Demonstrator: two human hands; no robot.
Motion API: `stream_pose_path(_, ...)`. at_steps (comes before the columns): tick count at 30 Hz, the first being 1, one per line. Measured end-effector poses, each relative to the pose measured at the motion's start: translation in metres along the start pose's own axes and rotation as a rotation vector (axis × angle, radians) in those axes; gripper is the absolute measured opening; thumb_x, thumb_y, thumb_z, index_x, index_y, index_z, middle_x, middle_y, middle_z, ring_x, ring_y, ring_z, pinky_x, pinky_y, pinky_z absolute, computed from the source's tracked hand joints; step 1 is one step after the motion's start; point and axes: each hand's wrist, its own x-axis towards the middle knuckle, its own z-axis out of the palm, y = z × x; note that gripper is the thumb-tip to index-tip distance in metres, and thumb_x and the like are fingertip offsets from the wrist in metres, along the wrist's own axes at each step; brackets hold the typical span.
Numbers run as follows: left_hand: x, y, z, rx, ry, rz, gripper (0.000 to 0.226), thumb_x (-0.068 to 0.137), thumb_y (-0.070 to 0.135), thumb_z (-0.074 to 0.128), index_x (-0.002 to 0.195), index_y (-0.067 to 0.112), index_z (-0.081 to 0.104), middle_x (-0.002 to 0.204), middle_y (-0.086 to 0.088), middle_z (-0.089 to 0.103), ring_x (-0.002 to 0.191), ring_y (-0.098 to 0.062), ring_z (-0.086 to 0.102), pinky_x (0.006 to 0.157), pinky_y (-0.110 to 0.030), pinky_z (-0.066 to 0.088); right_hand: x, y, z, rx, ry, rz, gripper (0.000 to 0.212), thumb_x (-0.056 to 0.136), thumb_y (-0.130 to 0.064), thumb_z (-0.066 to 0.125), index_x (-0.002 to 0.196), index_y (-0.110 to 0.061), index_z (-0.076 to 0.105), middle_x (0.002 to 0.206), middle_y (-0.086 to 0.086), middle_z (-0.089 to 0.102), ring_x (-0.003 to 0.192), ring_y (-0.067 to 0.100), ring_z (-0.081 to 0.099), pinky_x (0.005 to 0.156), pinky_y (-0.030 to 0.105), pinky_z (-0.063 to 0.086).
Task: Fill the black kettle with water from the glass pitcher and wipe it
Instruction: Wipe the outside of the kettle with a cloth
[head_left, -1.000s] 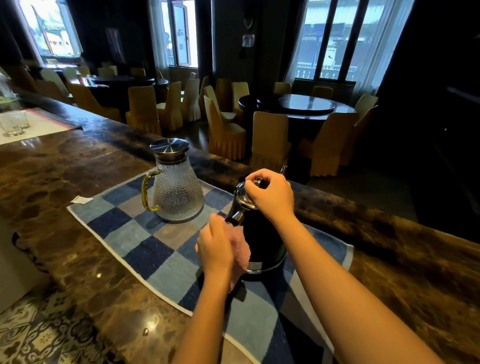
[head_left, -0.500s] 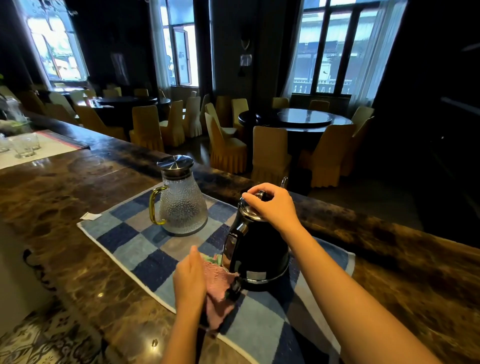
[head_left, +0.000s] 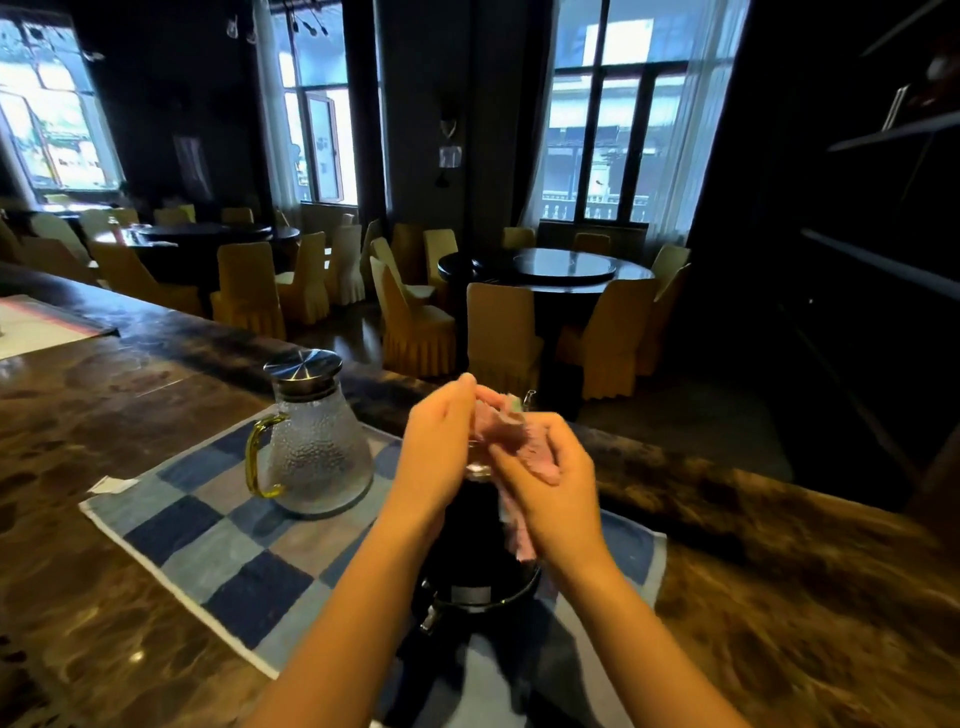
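Observation:
The black kettle (head_left: 475, 551) stands upright on the blue checked mat (head_left: 234, 561), its top hidden behind my hands. Both hands hold a pink cloth (head_left: 511, 436) above the kettle's lid. My left hand (head_left: 439, 447) pinches the cloth's upper left part; my right hand (head_left: 553, 488) grips its right side, and a strip of cloth hangs down beside the kettle. The glass pitcher (head_left: 311, 447), with a steel lid and a yellow handle, stands on the mat to the left, apart from the kettle.
The mat lies on a dark marble counter (head_left: 779, 571). A small white scrap (head_left: 111, 484) lies left of the mat. A pale mat (head_left: 36, 327) sits at the far left. Beyond the counter are round tables and yellow-covered chairs (head_left: 415, 322).
My left hand has lifted the pink cloth from the kettle's lower left side to above the lid. My right hand has left the lid and taken hold of the cloth. The view tilted up.

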Motion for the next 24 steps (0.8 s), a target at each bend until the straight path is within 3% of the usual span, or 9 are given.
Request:
stream_pose_path(2, 0.005, -0.017, -0.003, 0.094, 0.031, 0.077, 0.024, 0.094, 0.025, 0.049, 0.081, 0.019, 0.068, 0.082, 0.002, 0.071, 0.080, -0.005, 0.066, 0.075, -0.019, 0.050, 0.013, 0.012, -0.019, 0.049, 0.140, 0.089, 0.004, 0.087, -0.006, 0.064, 0.092, -0.006, 0.065, 0.082, 0.014, 0.066, 0.074, 0.016, 0.061, 0.065, 0.023, 0.051)
stream_pose_path(4, 0.011, -0.033, -0.008, 0.252, 0.031, 0.065, 0.013, 0.088, 0.030, 0.057, 0.096, 0.023, 0.065, 0.094, 0.003, 0.069, 0.089, -0.008, 0.063, 0.082, -0.026, 0.050, 0.032, 0.025, -0.033, -0.056, 0.187, 0.126, 0.009, 0.089, -0.006, 0.059, 0.085, -0.008, 0.067, 0.078, 0.013, 0.064, 0.070, 0.013, 0.057, 0.063, 0.024, 0.049)
stream_pose_path(6, 0.011, -0.042, -0.007, 0.447, -0.119, -0.016, 0.032, 0.084, 0.035, 0.061, 0.113, 0.021, 0.058, 0.108, 0.004, 0.061, 0.099, -0.012, 0.057, 0.091, -0.031, 0.045, 0.052, 0.038, -0.036, -0.255, 0.165, 0.134, 0.009, 0.084, -0.008, 0.060, 0.075, -0.005, 0.061, 0.067, 0.018, 0.055, 0.061, 0.013, 0.050, 0.058, 0.031, 0.043)
stream_pose_path(8, 0.009, -0.046, -0.003, 0.526, -0.218, -0.073, 0.036, 0.086, 0.030, 0.061, 0.118, 0.017, 0.054, 0.112, 0.004, 0.052, 0.103, -0.012, 0.051, 0.091, -0.026, 0.039, 0.059, 0.051, -0.030, -0.367, 0.047, 0.122, 0.008, 0.079, -0.013, 0.064, 0.081, -0.010, 0.056, 0.065, 0.007, 0.051, 0.061, 0.016, 0.053, 0.058, 0.032, 0.046)
stream_pose_path(10, 0.010, -0.047, -0.002, 0.522, -0.207, -0.056, 0.031, 0.088, 0.025, 0.059, 0.117, 0.014, 0.056, 0.113, 0.001, 0.054, 0.103, -0.013, 0.052, 0.090, -0.028, 0.039, 0.042, 0.061, -0.019, -0.545, -0.017, 0.036, 0.012, 0.088, -0.022, 0.058, 0.094, -0.015, 0.064, 0.087, 0.003, 0.061, 0.082, 0.015, 0.059, 0.075, 0.032, 0.048)
stream_pose_path(14, 0.012, -0.054, -0.002, 0.529, -0.194, -0.051, 0.031, 0.091, 0.026, 0.053, 0.121, 0.024, 0.055, 0.125, 0.003, 0.055, 0.108, -0.012, 0.055, 0.096, -0.031, 0.042, 0.003, 0.060, -0.011, -0.479, 0.020, -0.142, 0.027, 0.086, -0.040, 0.055, 0.106, -0.026, 0.065, 0.109, -0.009, 0.054, 0.098, 0.002, 0.056, 0.080, 0.016, 0.047)
stream_pose_path(16, 0.012, -0.056, -0.003, 0.500, -0.198, -0.048, 0.031, 0.090, 0.025, 0.055, 0.121, 0.027, 0.056, 0.124, 0.005, 0.056, 0.109, -0.011, 0.054, 0.096, -0.031, 0.042, 0.020, 0.063, -0.008, -0.433, 0.002, -0.133, 0.022, 0.085, -0.034, 0.056, 0.102, -0.026, 0.068, 0.109, -0.008, 0.055, 0.099, 0.003, 0.056, 0.081, 0.018, 0.047)
stream_pose_path(20, 0.011, -0.054, -0.006, 0.445, -0.181, -0.068, 0.033, 0.090, 0.018, 0.055, 0.123, 0.022, 0.057, 0.123, 0.002, 0.057, 0.109, -0.010, 0.052, 0.095, -0.026, 0.038, 0.045, 0.064, -0.006, -0.365, 0.044, 0.029, 0.011, 0.089, -0.022, 0.058, 0.086, -0.031, 0.063, 0.098, 0.002, 0.062, 0.090, 0.014, 0.062, 0.079, 0.036, 0.052)
stream_pose_path(24, 0.012, -0.058, -0.005, 0.353, -0.112, -0.106, 0.029, 0.092, 0.024, 0.048, 0.118, 0.021, 0.062, 0.124, -0.002, 0.061, 0.113, -0.017, 0.055, 0.103, -0.038, 0.041, 0.025, 0.065, -0.011, -0.356, 0.030, -0.180, 0.023, 0.081, -0.028, 0.054, 0.095, -0.041, 0.066, 0.103, 0.003, 0.059, 0.095, 0.007, 0.059, 0.083, 0.015, 0.046)
